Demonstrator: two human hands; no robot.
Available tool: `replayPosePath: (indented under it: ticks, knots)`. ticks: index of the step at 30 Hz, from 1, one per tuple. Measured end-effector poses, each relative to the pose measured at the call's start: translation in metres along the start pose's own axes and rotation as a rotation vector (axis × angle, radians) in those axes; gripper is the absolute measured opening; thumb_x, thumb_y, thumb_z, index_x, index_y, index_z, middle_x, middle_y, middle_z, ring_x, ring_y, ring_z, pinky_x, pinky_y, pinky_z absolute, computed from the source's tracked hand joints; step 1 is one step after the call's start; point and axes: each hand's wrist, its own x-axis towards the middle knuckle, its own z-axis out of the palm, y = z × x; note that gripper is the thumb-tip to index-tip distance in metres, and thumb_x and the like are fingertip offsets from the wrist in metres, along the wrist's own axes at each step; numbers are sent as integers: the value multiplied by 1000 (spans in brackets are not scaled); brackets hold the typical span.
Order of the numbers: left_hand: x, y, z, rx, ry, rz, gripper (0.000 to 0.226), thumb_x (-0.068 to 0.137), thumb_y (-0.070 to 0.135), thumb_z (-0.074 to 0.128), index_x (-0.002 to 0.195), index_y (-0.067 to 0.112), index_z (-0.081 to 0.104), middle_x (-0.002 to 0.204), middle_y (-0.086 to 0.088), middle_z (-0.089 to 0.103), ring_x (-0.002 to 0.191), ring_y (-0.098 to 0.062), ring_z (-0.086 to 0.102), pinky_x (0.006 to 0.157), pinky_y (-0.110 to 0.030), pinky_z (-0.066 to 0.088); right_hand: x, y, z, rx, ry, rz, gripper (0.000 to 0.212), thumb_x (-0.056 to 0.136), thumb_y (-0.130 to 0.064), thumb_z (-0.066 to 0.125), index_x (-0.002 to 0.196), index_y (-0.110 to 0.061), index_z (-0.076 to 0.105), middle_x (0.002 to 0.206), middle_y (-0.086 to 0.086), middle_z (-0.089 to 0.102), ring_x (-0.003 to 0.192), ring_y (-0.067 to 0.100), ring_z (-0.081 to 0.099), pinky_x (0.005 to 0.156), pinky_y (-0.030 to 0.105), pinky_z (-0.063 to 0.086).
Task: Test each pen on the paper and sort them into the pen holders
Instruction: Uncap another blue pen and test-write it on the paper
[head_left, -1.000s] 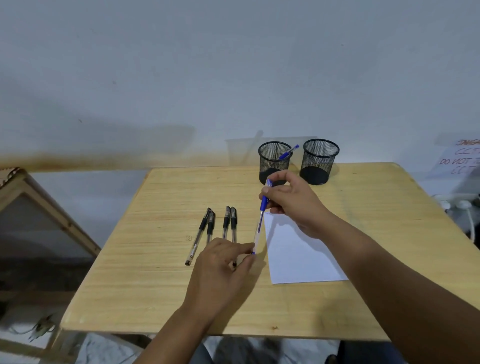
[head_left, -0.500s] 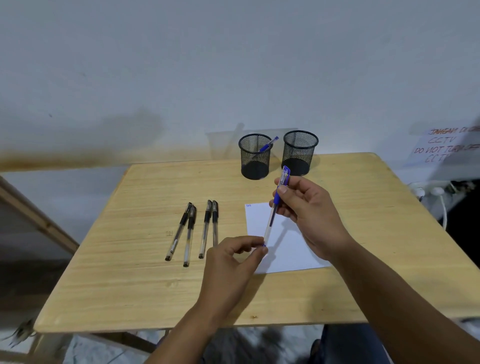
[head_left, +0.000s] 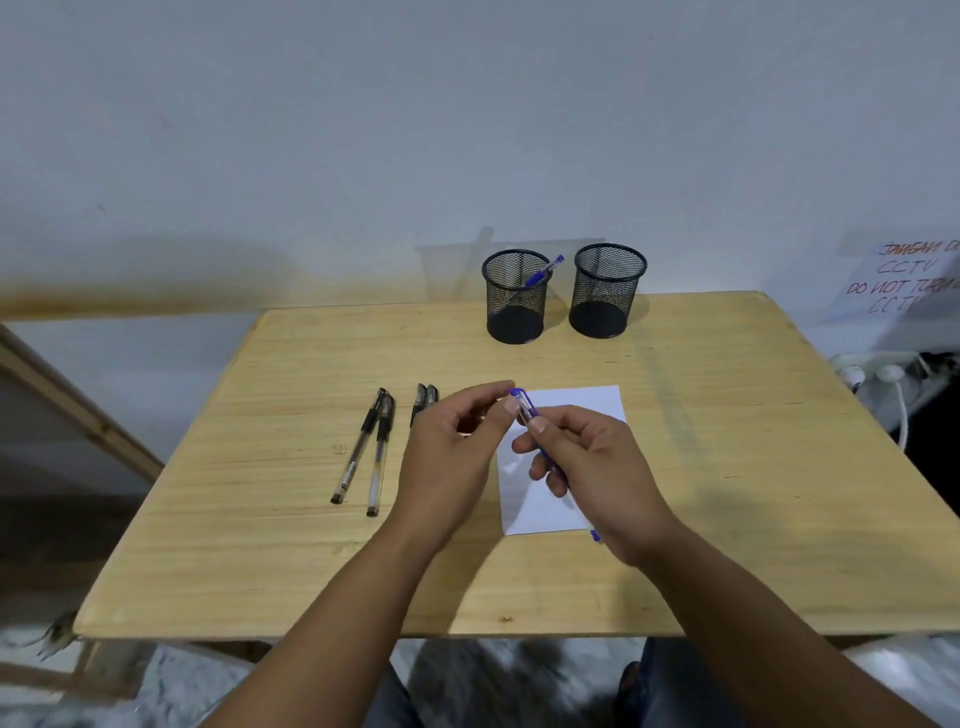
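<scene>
My right hand (head_left: 587, 467) grips a blue pen (head_left: 525, 408) above the white paper (head_left: 582, 408). The pen's capped end points up and away, and its rear end sticks out below my palm. My left hand (head_left: 447, 457) has its thumb and forefinger closed on the tip of the cap. Two black mesh pen holders stand at the back of the table. The left holder (head_left: 515, 306) has one blue pen (head_left: 545, 271) leaning in it. The right holder (head_left: 607, 299) looks empty. Several black pens (head_left: 363, 447) lie on the table left of my hands, two of them partly hidden by my left hand.
The wooden table (head_left: 260, 545) stands against a white wall. A wooden frame (head_left: 78, 415) sits to the left of it. At the right are a handwritten notice (head_left: 904, 283) and a power strip with white plugs (head_left: 878, 371).
My right hand came down and nearer, turning the blue pen over the paper. My left hand left the pen's lower tip and rose to the capped end.
</scene>
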Motion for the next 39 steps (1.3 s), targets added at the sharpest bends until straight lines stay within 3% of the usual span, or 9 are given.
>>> replayPosePath:
  ticks: [3, 9, 16, 19, 23, 25, 29, 33, 39]
  knots:
    - [5, 3, 1, -4, -32, -30, 11, 89, 27, 69, 99, 28, 75, 91, 17, 75, 90, 0, 67, 82, -21, 50, -2, 3, 2, -5, 6, 22, 17, 98, -21, 57, 97, -14, 73, 87, 1, 77, 58, 7, 57, 56, 23, 44]
    - [8, 0, 0, 32, -50, -35, 10, 92, 23, 67, 94, 25, 76, 70, 26, 66, 64, 8, 56, 63, -8, 40, -7, 9, 9, 16, 80, 17, 14, 96, -22, 62, 88, -15, 69, 76, -2, 74, 54, 5, 48, 58, 22, 41]
    - [9, 0, 1, 55, -72, -22, 14, 94, 23, 64, 91, 29, 75, 85, 24, 72, 82, 11, 62, 68, -4, 43, -7, 13, 18, -29, 172, -71, 19, 95, -17, 62, 76, -15, 62, 57, -8, 53, 55, 8, 44, 53, 16, 37]
    - [13, 0, -1, 33, -78, -24, 14, 94, 22, 64, 92, 29, 76, 88, 23, 73, 87, 10, 63, 73, -5, 44, -6, 12, 19, -20, 165, -71, 19, 96, -20, 61, 77, -17, 63, 59, -6, 54, 55, 7, 44, 54, 16, 37]
    - [20, -1, -2, -7, -58, -37, 14, 93, 24, 66, 101, 27, 77, 96, 21, 74, 96, 8, 64, 83, -13, 47, -6, 9, 18, 20, 124, -32, 10, 96, -21, 61, 91, -17, 69, 76, -2, 73, 54, -1, 53, 59, 17, 40]
    - [26, -2, -2, -32, -32, -45, 16, 93, 23, 66, 105, 26, 76, 92, 20, 74, 86, 10, 63, 84, -17, 50, -6, 10, 17, 23, 121, -26, 9, 95, -20, 62, 93, -18, 70, 81, -2, 75, 52, 1, 50, 58, 19, 42]
    - [44, -3, -11, -118, 83, -58, 17, 92, 21, 68, 107, 20, 75, 85, 15, 72, 68, 7, 58, 73, -16, 48, -9, 16, 14, 39, 117, 21, 10, 95, -18, 62, 92, -21, 71, 85, -1, 76, 53, 7, 48, 59, 24, 45]
    - [65, -16, -21, 116, 117, -45, 14, 87, 26, 74, 100, 25, 71, 71, 2, 60, 54, -8, 46, 55, -20, 41, -11, 21, 9, 68, 115, 87, 24, 95, -8, 57, 102, -25, 72, 92, -3, 76, 62, 10, 54, 61, 25, 48]
    - [88, -33, -19, 479, 106, -67, 10, 83, 33, 74, 87, 25, 69, 73, 9, 68, 61, -8, 58, 54, -22, 37, -10, 27, 1, 197, 131, 132, 32, 97, -1, 56, 123, -15, 67, 100, 2, 77, 74, 18, 70, 73, 32, 60]
